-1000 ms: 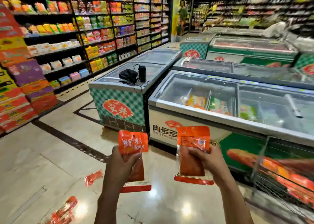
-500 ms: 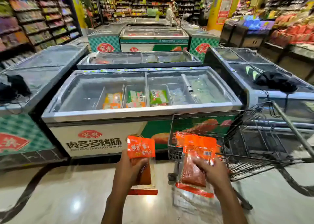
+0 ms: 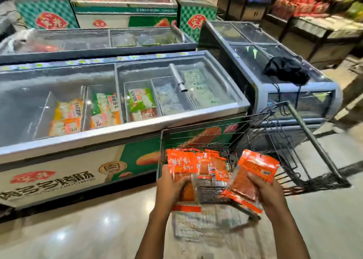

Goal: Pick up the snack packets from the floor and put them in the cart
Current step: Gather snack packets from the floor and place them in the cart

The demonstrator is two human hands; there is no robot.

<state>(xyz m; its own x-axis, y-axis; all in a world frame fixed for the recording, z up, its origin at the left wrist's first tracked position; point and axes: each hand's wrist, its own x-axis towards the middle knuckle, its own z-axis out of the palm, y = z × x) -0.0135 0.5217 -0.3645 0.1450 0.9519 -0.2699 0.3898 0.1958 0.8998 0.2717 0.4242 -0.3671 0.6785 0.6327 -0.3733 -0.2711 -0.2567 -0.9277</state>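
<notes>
- Left hand [image 3: 172,188]: gripping one packet [image 3: 181,163], upright, at the cart's near rim.
- Right hand [image 3: 264,190]: gripping second packet [image 3: 255,172], long axis tilted right, above the basket.
- Cart [image 3: 198,133]: directly ahead of both hands; right hand nearer.

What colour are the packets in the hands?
Orange-red snack packets, one in each hand; the head view shows them.

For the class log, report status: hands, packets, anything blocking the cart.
Left hand shut on orange packet. Right hand shut on second packet. Both held at the cart front, not yet dropped in. Nothing blocking.
</notes>
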